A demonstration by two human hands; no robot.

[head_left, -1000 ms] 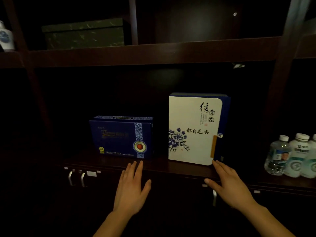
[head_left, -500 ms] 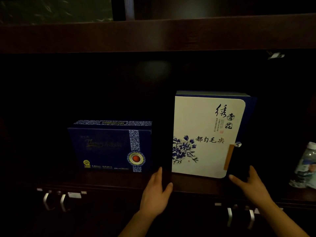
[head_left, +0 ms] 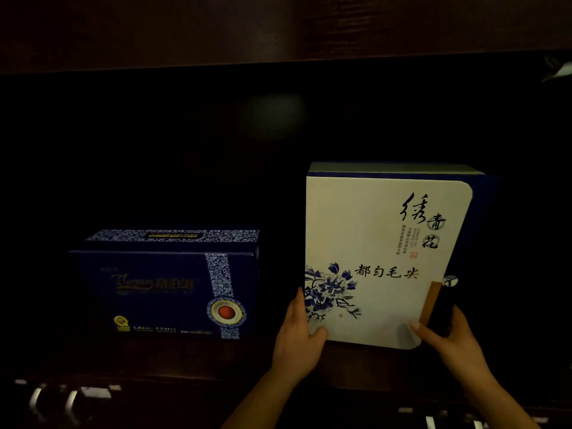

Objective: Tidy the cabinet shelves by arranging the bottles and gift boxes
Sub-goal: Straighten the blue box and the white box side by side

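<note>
A tall white gift box with a blue flower print and black calligraphy stands upright on the dark shelf, right of centre. My left hand grips its lower left corner, thumb on the front face. My right hand holds its lower right corner, by the dark blue edge and the tan clasp. A lower, dark blue gift box with a patterned band and a red medallion stands to the left, a gap apart from the white one.
The shelf board above runs across the top of the view. Below the shelf are cabinet doors with metal handles at the lower left and lower right. The back of the shelf is dark.
The view has moved closer to the shelf. Both hands rose from in front of the shelf edge and took hold of the white box's lower corners. The water bottles at the right left the view.
</note>
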